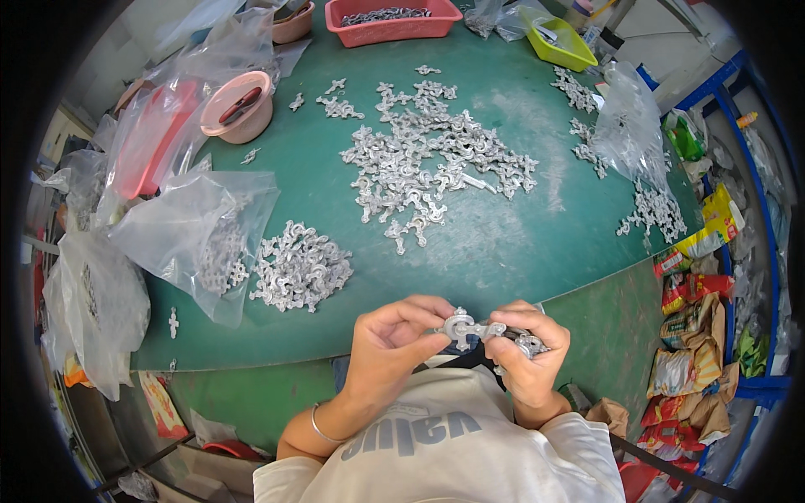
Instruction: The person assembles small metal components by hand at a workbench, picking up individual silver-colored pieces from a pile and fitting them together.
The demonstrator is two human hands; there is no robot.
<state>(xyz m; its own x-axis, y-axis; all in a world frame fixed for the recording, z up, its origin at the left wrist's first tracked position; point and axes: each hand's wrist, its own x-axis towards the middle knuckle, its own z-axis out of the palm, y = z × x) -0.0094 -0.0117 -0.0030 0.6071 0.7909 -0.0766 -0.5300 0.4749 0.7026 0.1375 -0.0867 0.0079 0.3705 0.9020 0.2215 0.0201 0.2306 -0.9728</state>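
Note:
In front of my chest, past the table's near edge, both hands hold small silver-grey metal castings. My left hand (392,335) pinches the rounded end of one casting (460,328) between thumb and fingers. The other end of that piece meets my right hand (534,348), whose thumb and forefinger close on it. More castings (530,342) show in the curl of my right hand, partly hidden by the fingers. Nearest to my left hand on the table is a heaped pile of similar castings (302,267). A larger, spread-out pile (428,151) lies farther off in the middle.
A green table (495,260) carries clear bags (197,226) of castings on the left and a bag (629,126) on the right. A pink bowl (239,109), red tray (394,29) and yellow-green basket (562,44) stand farther back. Blue shelving (767,184) flanks the right side.

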